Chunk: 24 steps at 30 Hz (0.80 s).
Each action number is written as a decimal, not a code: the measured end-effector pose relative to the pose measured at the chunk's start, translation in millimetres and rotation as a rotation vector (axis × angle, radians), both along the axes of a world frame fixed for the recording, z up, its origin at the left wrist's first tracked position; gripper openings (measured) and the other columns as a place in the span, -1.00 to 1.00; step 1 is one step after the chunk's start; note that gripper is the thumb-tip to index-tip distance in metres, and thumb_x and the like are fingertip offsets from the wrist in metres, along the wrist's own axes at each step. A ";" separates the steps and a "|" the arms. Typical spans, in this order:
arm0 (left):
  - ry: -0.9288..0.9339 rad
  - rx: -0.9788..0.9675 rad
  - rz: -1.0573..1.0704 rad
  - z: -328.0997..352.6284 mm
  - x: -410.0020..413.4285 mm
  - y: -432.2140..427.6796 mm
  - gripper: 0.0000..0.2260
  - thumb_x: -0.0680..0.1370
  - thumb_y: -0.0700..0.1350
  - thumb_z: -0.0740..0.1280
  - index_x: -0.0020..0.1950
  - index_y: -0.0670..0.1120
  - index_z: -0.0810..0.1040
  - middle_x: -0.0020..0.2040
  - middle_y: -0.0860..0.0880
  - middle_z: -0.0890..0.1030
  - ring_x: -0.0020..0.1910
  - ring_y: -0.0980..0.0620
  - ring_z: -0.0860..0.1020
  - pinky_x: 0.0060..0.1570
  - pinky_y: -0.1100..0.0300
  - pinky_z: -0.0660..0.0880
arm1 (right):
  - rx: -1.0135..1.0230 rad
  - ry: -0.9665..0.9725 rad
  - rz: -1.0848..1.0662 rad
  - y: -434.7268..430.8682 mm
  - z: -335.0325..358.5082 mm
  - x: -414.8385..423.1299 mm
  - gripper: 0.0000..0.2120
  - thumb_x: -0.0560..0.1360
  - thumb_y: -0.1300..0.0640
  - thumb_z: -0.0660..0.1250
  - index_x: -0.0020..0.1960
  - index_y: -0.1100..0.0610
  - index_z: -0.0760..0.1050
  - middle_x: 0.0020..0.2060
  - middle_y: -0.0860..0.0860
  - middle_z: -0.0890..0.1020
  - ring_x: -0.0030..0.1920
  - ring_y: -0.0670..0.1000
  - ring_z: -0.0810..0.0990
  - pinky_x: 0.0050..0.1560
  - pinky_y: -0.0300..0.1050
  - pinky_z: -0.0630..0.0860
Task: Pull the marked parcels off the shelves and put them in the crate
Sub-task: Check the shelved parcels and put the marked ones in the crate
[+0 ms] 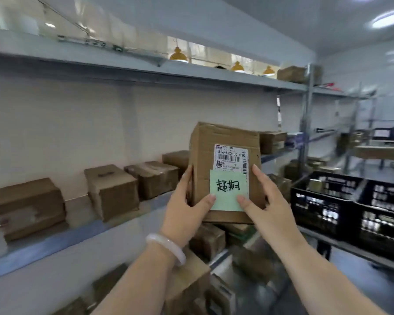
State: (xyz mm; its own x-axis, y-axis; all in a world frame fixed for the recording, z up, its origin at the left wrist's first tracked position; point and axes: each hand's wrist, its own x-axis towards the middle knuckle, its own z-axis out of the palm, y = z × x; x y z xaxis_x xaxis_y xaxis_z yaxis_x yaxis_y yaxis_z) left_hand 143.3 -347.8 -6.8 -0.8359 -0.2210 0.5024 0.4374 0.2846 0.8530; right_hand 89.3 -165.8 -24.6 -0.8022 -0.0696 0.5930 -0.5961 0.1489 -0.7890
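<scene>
A brown cardboard parcel (225,137) is held up in front of the middle shelf, clear of it. It carries a white shipping label and a green sticky note (228,185) with black handwriting. My left hand (187,205) grips its lower left edge, thumb on the front. My right hand (266,201) grips the lower right edge, thumb on the note. A black slatted crate (323,208) stands to the right on a low rack, with small boxes inside.
Several plain brown parcels (112,192) line the grey middle shelf (77,235) at left. More boxes lie on the shelf below (209,239). A second black crate (387,214) sits beside the first. Metal racks (305,123) fill the right background.
</scene>
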 end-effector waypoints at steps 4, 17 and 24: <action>-0.077 0.006 -0.251 -39.0 -41.1 88.7 -0.37 0.50 -0.09 0.46 0.43 0.32 0.25 0.31 0.18 0.52 0.24 0.18 0.53 0.24 0.03 0.53 | 0.012 -0.075 -0.275 95.7 -34.8 13.8 -0.33 0.45 -0.03 0.46 0.41 -0.39 0.23 0.24 -0.33 0.41 0.16 -0.47 0.36 0.04 -0.47 0.36; -0.130 -0.042 -0.905 -80.0 -83.6 397.0 -0.37 0.47 -0.05 0.46 0.41 0.37 0.27 0.11 0.38 0.59 0.12 0.31 0.58 0.09 0.27 0.56 | -0.035 -0.144 -0.909 364.3 -76.2 87.7 -0.36 0.43 -0.05 0.48 0.35 -0.47 0.25 0.31 -0.26 0.44 0.28 -0.23 0.43 0.33 -0.04 0.43; -0.119 -0.087 -1.225 -92.6 -64.7 544.8 -0.37 0.48 0.00 0.42 0.32 0.52 0.18 0.12 0.47 0.54 0.14 0.34 0.55 0.10 0.30 0.55 | -0.026 -0.197 -1.210 470.5 -86.6 146.7 -0.35 0.43 -0.11 0.46 0.34 -0.49 0.20 0.29 -0.23 0.43 0.26 -0.22 0.42 0.21 -0.17 0.44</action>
State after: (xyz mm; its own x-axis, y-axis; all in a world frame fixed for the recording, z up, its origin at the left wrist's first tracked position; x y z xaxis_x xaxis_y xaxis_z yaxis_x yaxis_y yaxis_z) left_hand 78.5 196.9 -99.5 -0.5095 0.7707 0.3827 0.3766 -0.2002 0.9045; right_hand 236.0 304.6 -111.2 -0.4174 0.7926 0.4444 0.0459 0.5068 -0.8609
